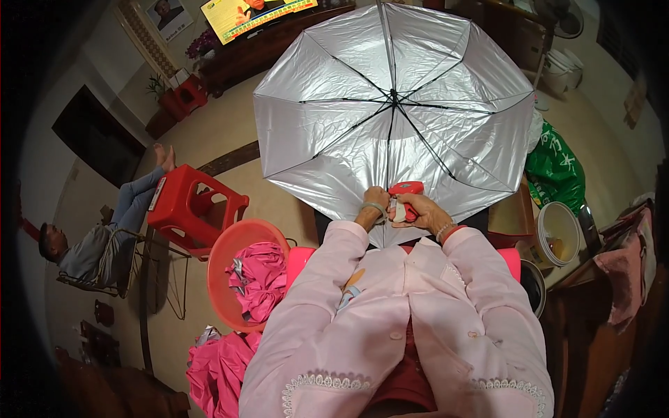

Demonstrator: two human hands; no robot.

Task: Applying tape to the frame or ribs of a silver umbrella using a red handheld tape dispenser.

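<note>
An open umbrella (pixel 327 132) with a silvery inner side and black ribs spreads in front of me, its inside facing me. At its near edge, my left hand (pixel 374 207) is closed with the fingers bent on the canopy rim; a band circles that wrist. Close beside it, my right hand (pixel 423 214) is closed around a red and white hand tool (pixel 406 189), whose exact kind I cannot make out. Its rounded red end sticks up above my fingers. The fingertips of both hands nearly meet, and what lies between them is too small to tell.
To the left, an orange-red basin (pixel 217 279) holds pink fabric (pixel 258 275), with more pink fabric (pixel 219 373) below it. A red stool (pixel 182 205) stands beyond; a person (pixel 97 251) reclines on a chair farther left. At right are a green bag (pixel 557 167) and a white bucket (pixel 559 233).
</note>
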